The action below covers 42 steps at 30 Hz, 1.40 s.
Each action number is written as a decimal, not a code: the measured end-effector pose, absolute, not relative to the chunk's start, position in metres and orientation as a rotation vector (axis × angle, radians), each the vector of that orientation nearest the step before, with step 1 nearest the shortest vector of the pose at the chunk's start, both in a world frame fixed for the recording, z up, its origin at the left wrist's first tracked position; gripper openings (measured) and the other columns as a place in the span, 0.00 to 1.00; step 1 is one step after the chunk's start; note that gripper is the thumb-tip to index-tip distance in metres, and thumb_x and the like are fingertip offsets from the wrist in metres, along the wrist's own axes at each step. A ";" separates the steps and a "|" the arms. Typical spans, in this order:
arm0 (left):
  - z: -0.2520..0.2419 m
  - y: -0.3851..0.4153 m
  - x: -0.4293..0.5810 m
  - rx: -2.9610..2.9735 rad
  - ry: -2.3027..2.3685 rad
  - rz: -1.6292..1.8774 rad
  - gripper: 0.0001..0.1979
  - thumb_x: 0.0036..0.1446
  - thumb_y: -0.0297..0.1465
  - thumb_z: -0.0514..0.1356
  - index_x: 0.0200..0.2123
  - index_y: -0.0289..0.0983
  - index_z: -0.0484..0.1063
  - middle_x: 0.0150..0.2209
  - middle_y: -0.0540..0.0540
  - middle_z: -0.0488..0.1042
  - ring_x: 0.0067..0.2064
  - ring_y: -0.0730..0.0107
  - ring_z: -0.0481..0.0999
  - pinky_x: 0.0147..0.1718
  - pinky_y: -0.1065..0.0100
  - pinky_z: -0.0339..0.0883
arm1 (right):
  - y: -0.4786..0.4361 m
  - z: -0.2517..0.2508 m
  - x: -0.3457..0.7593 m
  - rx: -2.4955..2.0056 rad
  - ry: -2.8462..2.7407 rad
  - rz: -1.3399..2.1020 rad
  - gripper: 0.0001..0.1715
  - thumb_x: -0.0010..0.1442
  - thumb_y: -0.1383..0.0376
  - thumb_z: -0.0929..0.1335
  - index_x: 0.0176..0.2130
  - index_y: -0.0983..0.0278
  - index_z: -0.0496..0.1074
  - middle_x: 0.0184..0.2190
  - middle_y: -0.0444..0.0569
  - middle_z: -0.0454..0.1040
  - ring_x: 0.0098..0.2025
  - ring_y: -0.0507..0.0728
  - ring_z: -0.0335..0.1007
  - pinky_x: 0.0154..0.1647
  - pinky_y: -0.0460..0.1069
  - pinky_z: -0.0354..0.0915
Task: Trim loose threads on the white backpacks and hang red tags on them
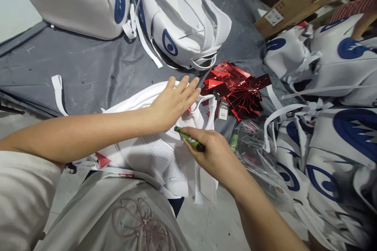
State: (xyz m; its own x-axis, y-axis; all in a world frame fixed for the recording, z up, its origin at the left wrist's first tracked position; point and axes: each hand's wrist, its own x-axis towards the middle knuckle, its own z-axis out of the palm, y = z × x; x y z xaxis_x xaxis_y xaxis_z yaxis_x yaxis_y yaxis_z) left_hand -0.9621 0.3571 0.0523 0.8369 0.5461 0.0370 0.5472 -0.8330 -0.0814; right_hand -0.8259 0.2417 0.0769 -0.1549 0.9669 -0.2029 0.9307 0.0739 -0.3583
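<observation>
A white backpack (167,157) lies across the near table edge against my body, its dotted mesh panel and straps showing. My left hand (175,104) rests palm down on it with the fingers stretched out. In my right hand (210,149) is a short green tool with black ends (190,139), gripped between thumb and fingers. Its front end touches or nearly touches the white fabric beside my left wrist; the exact contact is hidden. A white hang tag (223,110) lies at the bag's far right side.
Red foil tags (235,86) are piled beyond my hands. Two finished-looking white backpacks (176,27) with blue patterns stand at the back. More white bags (326,164) are heaped at right near clear plastic wrap (256,157). A cardboard box (294,2) and another person's arm (365,21) are farther off.
</observation>
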 end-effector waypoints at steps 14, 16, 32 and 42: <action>0.050 0.358 -0.962 -2.910 -0.854 -0.035 0.40 0.59 0.30 0.58 0.71 0.31 0.46 0.74 0.35 0.41 0.72 0.42 0.45 0.65 0.42 0.49 | 0.233 0.070 -0.828 -2.043 -2.160 0.508 0.17 0.62 0.66 0.67 0.49 0.61 0.79 0.40 0.50 0.83 0.39 0.61 0.80 0.40 0.51 0.70; 0.050 0.358 -0.962 -2.901 -0.850 -0.033 0.38 0.61 0.29 0.56 0.71 0.31 0.46 0.74 0.35 0.41 0.72 0.43 0.46 0.65 0.42 0.50 | 0.230 0.065 -0.829 -2.033 -2.107 0.452 0.16 0.63 0.64 0.66 0.48 0.62 0.79 0.39 0.51 0.83 0.37 0.61 0.79 0.39 0.52 0.70; 0.054 0.357 -0.962 -2.929 -0.862 -0.007 0.36 0.62 0.28 0.54 0.71 0.31 0.46 0.74 0.36 0.42 0.73 0.44 0.46 0.66 0.42 0.49 | 0.226 0.063 -0.834 -2.011 -2.105 0.454 0.16 0.63 0.66 0.66 0.49 0.62 0.77 0.43 0.52 0.82 0.42 0.62 0.79 0.45 0.55 0.67; 0.050 0.358 -0.962 -2.904 -0.831 -0.028 0.37 0.62 0.29 0.55 0.71 0.30 0.46 0.73 0.34 0.44 0.72 0.43 0.49 0.63 0.40 0.54 | 0.224 0.058 -0.834 -2.028 -2.066 0.406 0.17 0.61 0.67 0.67 0.49 0.60 0.78 0.41 0.51 0.82 0.41 0.61 0.79 0.43 0.53 0.67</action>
State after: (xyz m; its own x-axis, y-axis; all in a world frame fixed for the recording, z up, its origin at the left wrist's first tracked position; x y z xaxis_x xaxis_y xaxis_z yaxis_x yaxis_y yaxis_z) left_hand -0.9621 0.3583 0.0505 0.8490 0.5260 0.0510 0.5282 -0.8418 -0.1111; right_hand -0.8342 0.2244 0.0578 -0.0254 0.9990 -0.0370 0.9388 0.0111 -0.3442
